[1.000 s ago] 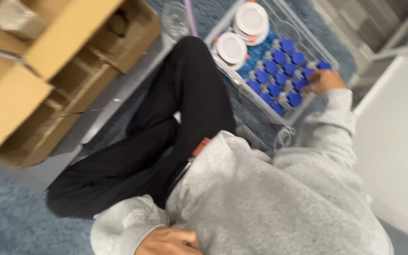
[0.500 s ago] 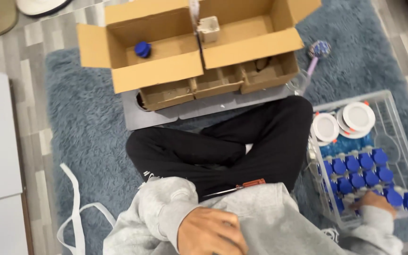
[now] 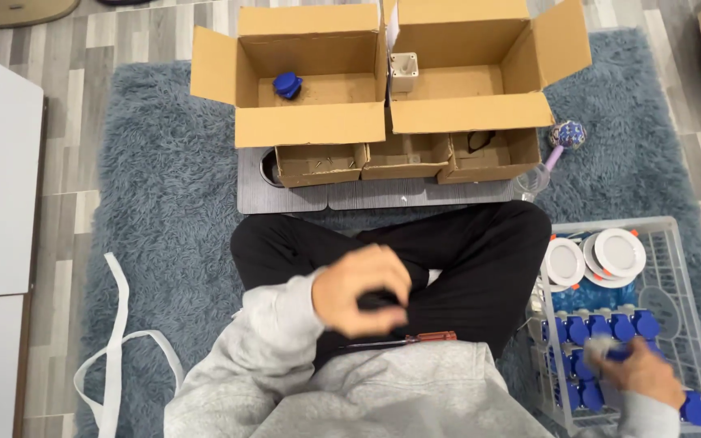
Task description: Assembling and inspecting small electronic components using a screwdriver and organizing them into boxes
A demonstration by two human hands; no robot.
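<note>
1. Two hands are in view: the left hand (image 3: 360,290) is raised over the lap, fingers curled loosely toward the thumb around a small dark thing that is too blurred to name.
2. The right hand (image 3: 641,373) reaches down into the clear plastic crate (image 3: 695,324) at the person's right; it is motion-blurred, fingers closed on a blue-capped piece (image 3: 610,350), with a pale tip showing just beyond the fingers.
3. That piece lies with its long axis roughly across the crate, pale end toward the person's legs; its exact tilt cannot be told.
4. Rows of blue caps (image 3: 602,328) stand upright in the crate, just beside the right hand.
5. Round white lamp discs (image 3: 618,251) lie at the crate's far end, overlapping one another.
6. A red-handled screwdriver (image 3: 407,340) lies on the lap, long axis left to right, handle toward the right.
7. Open cardboard boxes (image 3: 310,126) stand on the grey rug (image 3: 164,219) ahead; one holds a single blue piece (image 3: 287,84), the other a small white block (image 3: 404,71).
</note>
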